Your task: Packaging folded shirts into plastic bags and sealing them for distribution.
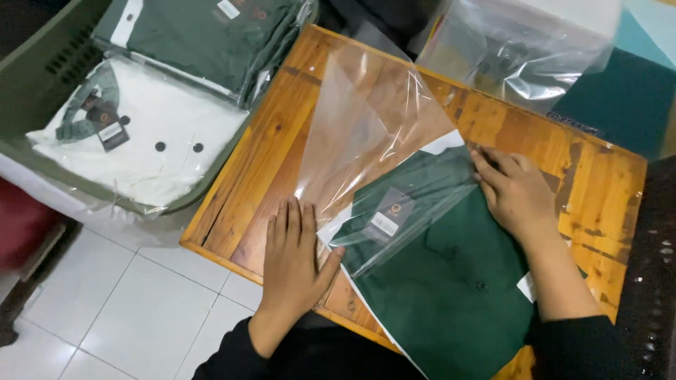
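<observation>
Head view: left hand (292, 257) lies flat, released, pinning the clear bag (366, 134) on the table (605, 190); right hand (517, 193), grasping nothing, presses the green shirt (451, 288) halfway inside. Keep the mouth flat.

Both hands flat: left hand (292, 257) on the clear bag (366, 134), right hand (517, 193) on the green shirt (451, 281), wooden table (605, 183) underneath.

I'm in a small clothing packing spot, home-like: a low orange-brown wooden surface (535, 141) over white floor tiles (127, 309), an olive plastic crate (42, 77) of bagged folded shirts (148, 134), and a heap of empty clear plastic bags (521, 49).
</observation>
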